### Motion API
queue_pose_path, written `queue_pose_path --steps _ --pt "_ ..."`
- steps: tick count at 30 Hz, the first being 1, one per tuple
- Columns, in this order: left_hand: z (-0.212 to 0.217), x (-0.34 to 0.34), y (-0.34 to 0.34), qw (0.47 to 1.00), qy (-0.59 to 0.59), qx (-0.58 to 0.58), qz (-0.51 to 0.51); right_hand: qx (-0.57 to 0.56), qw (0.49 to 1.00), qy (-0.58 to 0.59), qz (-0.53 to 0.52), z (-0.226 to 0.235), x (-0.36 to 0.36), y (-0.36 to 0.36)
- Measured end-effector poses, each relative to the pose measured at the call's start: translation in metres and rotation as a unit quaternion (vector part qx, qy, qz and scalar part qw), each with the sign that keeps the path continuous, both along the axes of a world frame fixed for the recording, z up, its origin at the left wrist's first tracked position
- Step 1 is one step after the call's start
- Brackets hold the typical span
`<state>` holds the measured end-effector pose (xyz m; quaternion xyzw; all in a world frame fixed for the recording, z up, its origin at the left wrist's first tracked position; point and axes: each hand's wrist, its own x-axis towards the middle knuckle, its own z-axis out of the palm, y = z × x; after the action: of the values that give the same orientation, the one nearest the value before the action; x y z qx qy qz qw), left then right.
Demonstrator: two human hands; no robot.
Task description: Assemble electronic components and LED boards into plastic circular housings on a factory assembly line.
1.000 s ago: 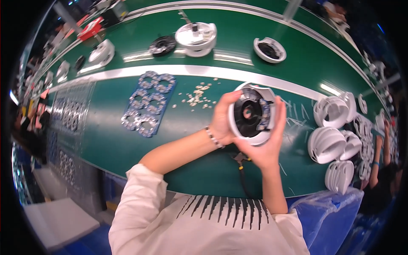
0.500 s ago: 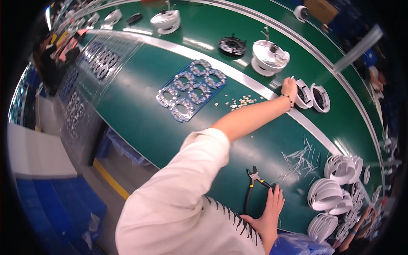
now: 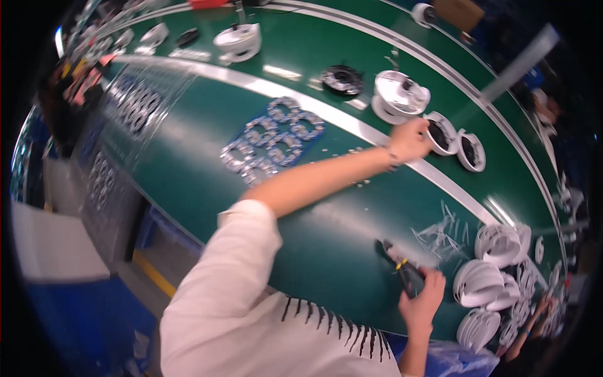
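My left hand reaches across the table to the far strip, its curled fingers on the near rim of a round white housing with a black inside. A similar white housing sits just to the right. Close to my body, my right hand is closed around the dark handles of wire cutters with yellow bands. Their jaws point away to the upper left, and my fingers partly hide the handles. Thin white strips, probably cut ties, lie scattered beyond the cutters.
A blue panel of ring-shaped circuit boards lies left of my forearm, with small pale pieces near it. White rings are stacked at the right. A white lamp-like unit and a black disc stand on the far strip.
My right hand has taken hold of the cutters, which lay on the table before, and turned them. My left hand has shifted slightly, and the housing at its fingers has moved a little away from its neighbour.
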<state>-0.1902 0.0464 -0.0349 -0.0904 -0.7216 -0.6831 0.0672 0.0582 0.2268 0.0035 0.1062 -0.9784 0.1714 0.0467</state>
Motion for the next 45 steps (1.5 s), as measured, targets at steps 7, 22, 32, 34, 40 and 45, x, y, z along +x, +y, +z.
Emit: queue_pose_path --steps 7,22,32,34,40,45 --pt "0.057 -0.052 -0.11 0.92 0.194 -0.301 0.159 -0.122 0.952 0.28 -0.025 0.082 -0.127 -0.011" --pt "0.036 -0.085 -0.07 0.896 0.107 -0.404 0.148 0.425 0.836 0.205 0.278 0.117 -0.376 -0.056" --pt "0.04 -0.095 -0.058 0.903 0.116 -0.396 0.12 0.447 0.822 0.21 0.284 0.117 -0.381 -0.053" --pt "0.034 -0.099 -0.054 0.888 0.153 -0.415 0.125 0.422 0.844 0.185 0.273 0.114 -0.384 -0.051" --pt "0.037 -0.076 -0.052 0.906 0.152 -0.38 0.104 0.427 0.877 0.151 0.16 0.126 -0.361 -0.023" --pt "0.052 -0.025 -0.051 0.929 0.236 -0.283 -0.036 0.21 0.939 0.266 0.057 0.166 -0.316 0.007"
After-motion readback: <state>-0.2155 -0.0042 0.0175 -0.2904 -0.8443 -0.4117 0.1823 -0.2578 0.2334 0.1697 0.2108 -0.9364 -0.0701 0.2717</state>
